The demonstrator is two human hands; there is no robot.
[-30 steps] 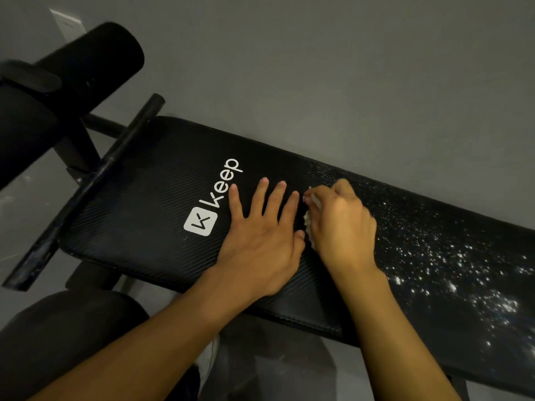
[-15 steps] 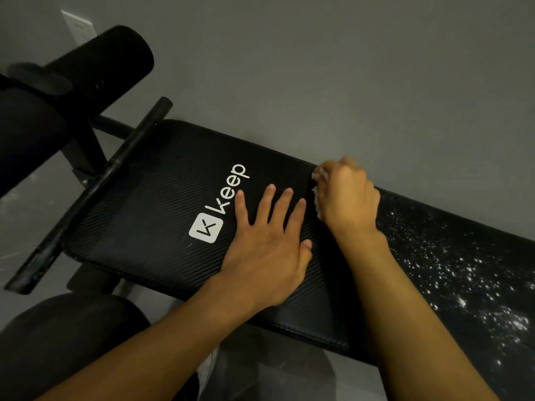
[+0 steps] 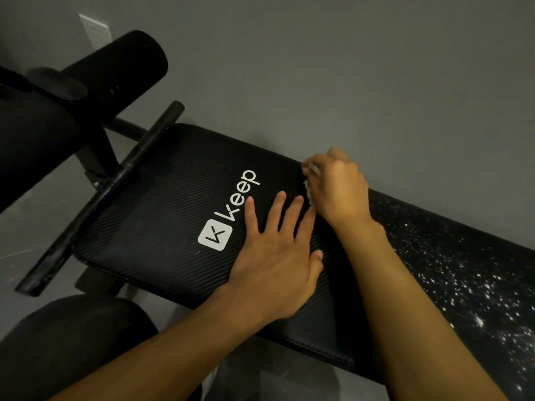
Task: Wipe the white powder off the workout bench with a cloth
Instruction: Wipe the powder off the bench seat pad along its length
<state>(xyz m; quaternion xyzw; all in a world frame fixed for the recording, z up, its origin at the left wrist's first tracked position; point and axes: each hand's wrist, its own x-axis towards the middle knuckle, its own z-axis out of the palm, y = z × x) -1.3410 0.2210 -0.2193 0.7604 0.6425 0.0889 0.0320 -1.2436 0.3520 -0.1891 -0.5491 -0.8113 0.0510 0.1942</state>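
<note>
Cloth (image 3: 307, 187) now at far bench (image 3: 162, 204) edge

Grey wall (image 3: 347, 68) rising behind; white outlet plate (image 3: 96, 31) sitting on it, upper left; scuffed grey floor (image 3: 29, 227) lying below.

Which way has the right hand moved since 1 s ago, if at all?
Yes. The right hand, gripping the cloth, has slid across the bench from mid-pad to its far edge, now level with the Keep logo.

Cloth (image 3: 308, 189) mostly out of sight under right hand (image 3: 338, 190)
</note>
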